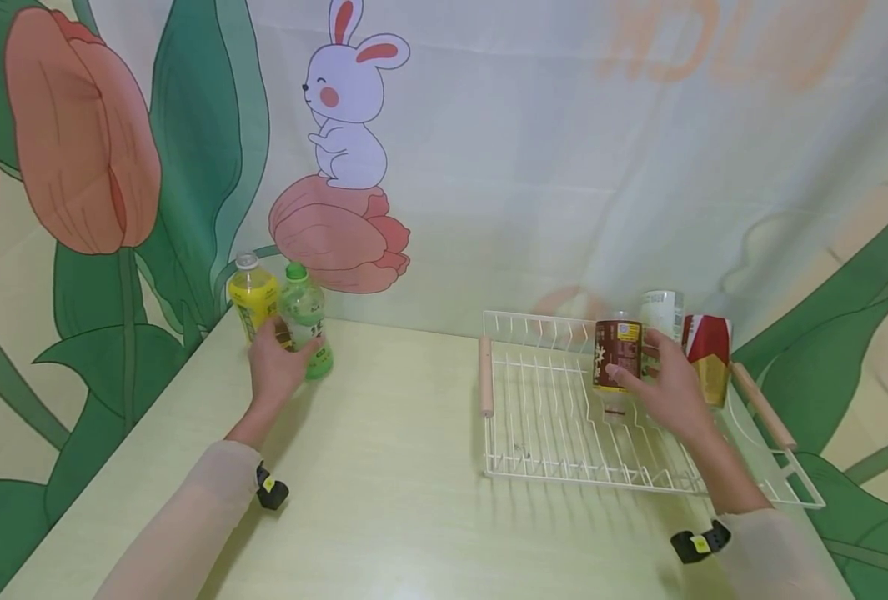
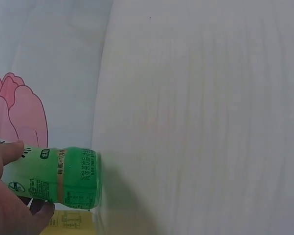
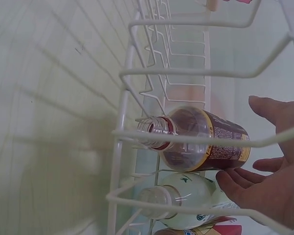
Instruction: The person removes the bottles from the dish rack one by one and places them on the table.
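My left hand [image 1: 274, 367] grips a green drink bottle [image 1: 307, 304] round its middle; the bottle stands upright on the table, cap up. Just left of it is a yellow-labelled bottle [image 1: 254, 287], partly hidden by the hand. My right hand [image 1: 672, 387] is over the wire rack, fingers spread around a brown-labelled bottle [image 1: 616, 337]. That bottle is upside down, its uncapped neck [image 3: 157, 128] down among the wires. In the right wrist view, fingertips [image 3: 225, 183] lie right at its side while the thumb [image 3: 264, 106] stands off it.
The white wire rack [image 1: 541, 478] has wooden handles [image 1: 487, 379] at both ends. At its right side, a white bottle [image 1: 663, 307] and a red-and-gold labelled container [image 1: 709, 358] stand behind my right hand. A printed curtain [image 1: 489, 167] hangs along the table's back edge.
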{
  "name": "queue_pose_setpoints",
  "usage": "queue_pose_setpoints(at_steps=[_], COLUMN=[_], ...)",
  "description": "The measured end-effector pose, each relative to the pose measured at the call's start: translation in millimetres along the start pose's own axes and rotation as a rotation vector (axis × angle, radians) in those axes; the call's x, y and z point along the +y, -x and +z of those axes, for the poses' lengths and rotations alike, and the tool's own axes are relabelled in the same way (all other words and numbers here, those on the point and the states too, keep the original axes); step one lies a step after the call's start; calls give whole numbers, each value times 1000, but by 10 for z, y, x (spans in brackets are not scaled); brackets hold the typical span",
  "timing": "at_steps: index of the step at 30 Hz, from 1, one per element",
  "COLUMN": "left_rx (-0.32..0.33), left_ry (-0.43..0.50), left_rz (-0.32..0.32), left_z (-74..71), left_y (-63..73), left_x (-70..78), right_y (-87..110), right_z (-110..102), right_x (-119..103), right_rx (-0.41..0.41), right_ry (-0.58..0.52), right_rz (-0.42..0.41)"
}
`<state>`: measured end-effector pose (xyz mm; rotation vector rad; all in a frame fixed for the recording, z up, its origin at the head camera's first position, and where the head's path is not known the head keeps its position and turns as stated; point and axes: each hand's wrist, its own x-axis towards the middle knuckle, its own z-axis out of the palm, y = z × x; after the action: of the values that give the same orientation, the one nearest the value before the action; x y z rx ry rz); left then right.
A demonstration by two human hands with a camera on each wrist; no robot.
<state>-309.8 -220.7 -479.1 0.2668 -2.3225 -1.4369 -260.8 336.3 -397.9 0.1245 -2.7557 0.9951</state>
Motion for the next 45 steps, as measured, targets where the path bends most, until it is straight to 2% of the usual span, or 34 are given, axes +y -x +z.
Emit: queue_pose_setpoints(at_steps=[11,17,24,32,39,45], left_rx=[-25,-35,-55,-48,-43,-35], left_ry=[-30,-61,-82,-94,-94,-96], left_rz=[9,12,19,32,23,22], left_z=[14,21,39,44,30,27], left_y=[9,6,-19,-26,-19,-15], left_x=[-86,-84,-80,-75,-69,-76], right_y=[-1,-7,-19,-32,-54,-75], right_z=[42,92,139,187,212,242], right_x=[-13,32,76,63,68,93], right_rx=[-6,4,-54,-132,-173,-167], right_ry=[-25,-26,25,103,133,172], right_rz=[37,42,40,63,16,-19])
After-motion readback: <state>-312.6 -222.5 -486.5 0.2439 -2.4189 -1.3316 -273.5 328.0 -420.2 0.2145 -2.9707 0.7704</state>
